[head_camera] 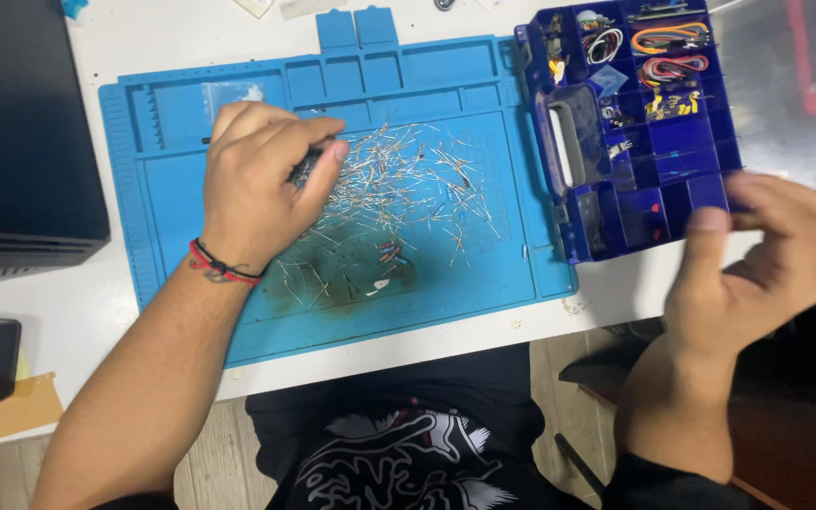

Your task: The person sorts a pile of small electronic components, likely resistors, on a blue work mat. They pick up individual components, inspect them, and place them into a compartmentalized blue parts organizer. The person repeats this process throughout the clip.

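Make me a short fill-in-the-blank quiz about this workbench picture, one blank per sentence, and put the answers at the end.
1. The scattered metal pins lie on a work mat whose colour is ____.
2. The left hand wears a red and black ____ at the wrist.
3. The right hand grips the near edge of a dark blue compartment ____ that holds coiled wires.
4. The left hand's fingers close around a small dark ____-coloured object over the pins.

Answers: blue; bracelet; box; black

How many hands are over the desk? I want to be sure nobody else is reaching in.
2. The left hand rests on the blue mat beside the metal pins; the right hand is at the compartment box's lower right corner. No others show.
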